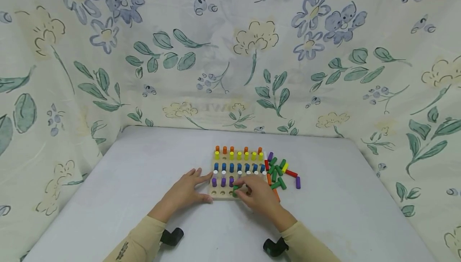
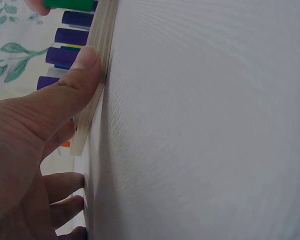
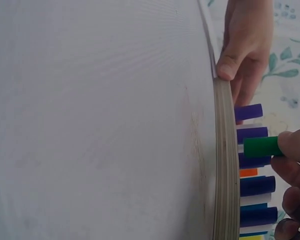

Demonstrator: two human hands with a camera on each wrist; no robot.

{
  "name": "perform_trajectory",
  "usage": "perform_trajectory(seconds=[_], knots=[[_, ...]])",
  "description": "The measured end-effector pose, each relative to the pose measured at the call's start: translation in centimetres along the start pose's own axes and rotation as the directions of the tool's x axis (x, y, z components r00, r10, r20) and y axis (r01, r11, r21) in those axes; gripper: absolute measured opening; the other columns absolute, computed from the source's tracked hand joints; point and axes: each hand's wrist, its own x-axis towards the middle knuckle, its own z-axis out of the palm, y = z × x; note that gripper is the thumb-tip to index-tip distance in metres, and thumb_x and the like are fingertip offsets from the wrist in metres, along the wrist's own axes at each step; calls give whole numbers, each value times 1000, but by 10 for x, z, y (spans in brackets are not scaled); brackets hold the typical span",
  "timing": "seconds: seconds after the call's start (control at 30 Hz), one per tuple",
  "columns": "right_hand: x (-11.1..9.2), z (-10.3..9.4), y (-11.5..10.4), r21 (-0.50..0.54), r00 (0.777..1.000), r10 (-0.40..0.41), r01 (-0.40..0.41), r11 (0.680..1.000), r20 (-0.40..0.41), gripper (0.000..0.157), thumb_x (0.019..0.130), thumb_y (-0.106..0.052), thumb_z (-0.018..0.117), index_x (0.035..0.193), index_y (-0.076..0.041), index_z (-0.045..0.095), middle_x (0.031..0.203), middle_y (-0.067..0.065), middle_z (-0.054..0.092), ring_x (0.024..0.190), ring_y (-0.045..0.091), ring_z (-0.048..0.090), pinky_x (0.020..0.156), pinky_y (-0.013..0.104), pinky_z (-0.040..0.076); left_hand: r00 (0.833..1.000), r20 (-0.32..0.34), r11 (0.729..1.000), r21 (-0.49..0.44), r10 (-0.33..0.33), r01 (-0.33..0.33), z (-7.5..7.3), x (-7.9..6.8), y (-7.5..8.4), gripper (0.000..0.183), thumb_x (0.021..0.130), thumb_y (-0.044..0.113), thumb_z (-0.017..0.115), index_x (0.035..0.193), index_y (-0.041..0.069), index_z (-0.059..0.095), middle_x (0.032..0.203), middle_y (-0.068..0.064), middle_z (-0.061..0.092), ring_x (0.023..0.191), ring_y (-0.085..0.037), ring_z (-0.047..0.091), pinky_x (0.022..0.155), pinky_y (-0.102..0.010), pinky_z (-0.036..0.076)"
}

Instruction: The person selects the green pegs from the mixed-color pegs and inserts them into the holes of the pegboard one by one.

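A wooden pegboard (image 1: 225,199) stands on the table with rows of orange, yellow, blue, white and purple pegs (image 1: 223,182) upright in it. Along its near edge, a row of holes shows, with bare ones at the left. My right hand (image 1: 256,193) pinches a green peg (image 3: 261,147) between thumb and fingers, held over this near row; the peg's far end sits close above the board. At the board's near left corner, my left hand (image 1: 185,190) rests spread, thumb (image 2: 80,75) against the front edge and index finger touching the left side.
Loose green pegs (image 1: 279,170) lie scattered right of the board, among red, orange and yellow ones. A purple peg (image 1: 297,183) lies at their outer right. Floral cloth (image 1: 230,54) hangs behind the white table (image 1: 162,146). Black devices (image 1: 173,237) show near both wrists.
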Motion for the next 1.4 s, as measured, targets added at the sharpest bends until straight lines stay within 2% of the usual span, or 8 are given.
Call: perform_trajectory(seconds=[0.23,0.33,0.57,0.9,1.17,1.4], knots=[[2,4,-5,10,1000,15,-15,1000,0,20,92,-21,78,111,-19,75,98,-10,68,76,6,47,62,19,44,1000,-2,1000,10,-10,10,0,0,0,91,72,57,84,151,25,52,160,-22,36,148,-48,27,109,-72,34],[4,6,-8,-8,1000,22,-22,1000,13,21,93,-24,77,114,-19,74,99,-9,67,80,7,49,65,20,46,1000,1,1000,9,-14,14,0,0,-1,91,72,58,84,151,25,52,160,-22,36,148,-48,26,108,-72,34],[10,10,-13,-34,1000,-17,18,999,9,21,94,-24,76,113,-18,74,106,-7,71,96,12,59,87,30,55,1000,-1,1000,12,-11,11,-1,0,-1,91,72,59,83,151,25,52,160,-23,35,148,-49,27,109,-71,34],[18,17,-19,-41,998,-67,68,997,9,19,94,-25,76,112,-20,75,96,-10,71,87,13,56,79,28,49,1000,7,1000,8,-3,3,-3,-1,0,90,74,57,84,151,25,52,160,-23,35,148,-49,27,109,-71,34],[23,23,-24,-72,995,-101,101,992,6,20,93,-27,77,112,-20,74,102,-10,73,93,9,56,80,26,50,1000,-5,1000,11,20,-20,-2,-1,-1,89,74,57,83,151,24,52,159,-24,36,148,-48,28,110,-69,35],[27,26,-29,-76,994,-112,112,991,15,17,94,-27,76,109,-22,74,100,-11,72,94,9,57,88,33,49,1000,-7,1000,1,19,-19,-1,0,-1,89,73,58,83,150,25,52,159,-24,36,149,-48,27,110,-69,34]])
